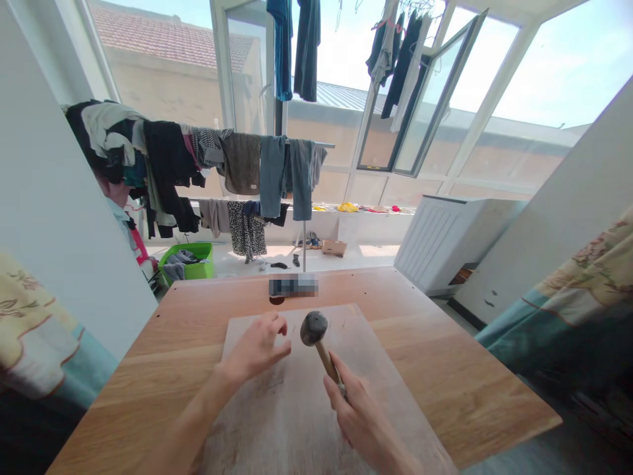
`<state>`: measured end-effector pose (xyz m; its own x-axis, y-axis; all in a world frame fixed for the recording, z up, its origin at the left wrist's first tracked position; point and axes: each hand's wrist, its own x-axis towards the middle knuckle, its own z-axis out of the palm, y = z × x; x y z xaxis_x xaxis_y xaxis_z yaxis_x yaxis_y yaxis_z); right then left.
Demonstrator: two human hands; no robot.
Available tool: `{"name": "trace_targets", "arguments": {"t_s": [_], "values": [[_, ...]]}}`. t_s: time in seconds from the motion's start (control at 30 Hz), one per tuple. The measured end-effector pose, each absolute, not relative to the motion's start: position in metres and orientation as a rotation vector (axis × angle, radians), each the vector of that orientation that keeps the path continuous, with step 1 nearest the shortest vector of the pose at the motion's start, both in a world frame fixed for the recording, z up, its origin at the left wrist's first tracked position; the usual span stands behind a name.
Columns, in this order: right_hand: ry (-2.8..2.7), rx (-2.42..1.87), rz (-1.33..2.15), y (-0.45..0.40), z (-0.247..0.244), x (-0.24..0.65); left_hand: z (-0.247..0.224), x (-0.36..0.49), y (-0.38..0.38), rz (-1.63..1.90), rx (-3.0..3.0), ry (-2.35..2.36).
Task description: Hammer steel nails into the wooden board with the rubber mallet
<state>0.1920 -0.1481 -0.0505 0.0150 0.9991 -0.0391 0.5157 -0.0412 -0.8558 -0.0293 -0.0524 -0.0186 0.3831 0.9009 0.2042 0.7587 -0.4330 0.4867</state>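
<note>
A mallet with a dark rounded head [314, 328] and a wooden handle is held in my right hand [357, 410], its fingers wrapped round the handle. The head is raised at the upper left of that hand, over a pale board [306, 422]. My left hand [260, 344] hovers over or rests on the board's left part, fingers curled and thumb apart, with a gap between thumb and fingers and nothing visible in it. Small thin marks or nails [343, 324] show near the board's far edge, too small to tell.
The board lies on a wooden table [178, 356]. A blurred dark and grey object [293, 285] sits at the table's far edge, beside a dark round hole [277, 300]. Beyond are a green basket [200, 267], a clothes rack and a white appliance [435, 241].
</note>
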Motion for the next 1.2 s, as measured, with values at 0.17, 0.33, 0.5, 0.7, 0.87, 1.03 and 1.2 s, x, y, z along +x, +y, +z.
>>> {"name": "trace_targets", "arguments": {"t_s": [0.17, 0.33, 0.5, 0.7, 0.87, 1.03, 1.2], "values": [[-1.680, -1.665, 0.933, -0.154, -0.055, 0.196, 0.002, -0.028, -0.076, 0.077, 2.569, 1.585], [-1.675, -1.681, 0.919, -0.154, -0.055, 0.195, -0.003, -0.028, -0.065, 0.142, 2.541, 1.482], [-1.611, -1.643, 0.959, -0.154, -0.058, 0.196, -0.026, -0.041, -0.041, 0.727, 2.177, 1.326], [-1.596, -1.653, 0.944, -0.154, -0.059, 0.197, -0.046, -0.043, -0.032, 1.031, 1.942, 1.329], [-1.588, -1.663, 0.936, -0.155, -0.056, 0.195, -0.049, -0.046, -0.032, 1.061, 1.964, 1.347], [-1.585, -1.682, 0.941, -0.155, -0.050, 0.193, -0.052, -0.046, -0.033, 1.092, 2.039, 1.327], [-1.608, -1.655, 0.958, -0.154, -0.051, 0.193, -0.051, -0.044, -0.036, 1.028, 2.079, 1.270]]}}
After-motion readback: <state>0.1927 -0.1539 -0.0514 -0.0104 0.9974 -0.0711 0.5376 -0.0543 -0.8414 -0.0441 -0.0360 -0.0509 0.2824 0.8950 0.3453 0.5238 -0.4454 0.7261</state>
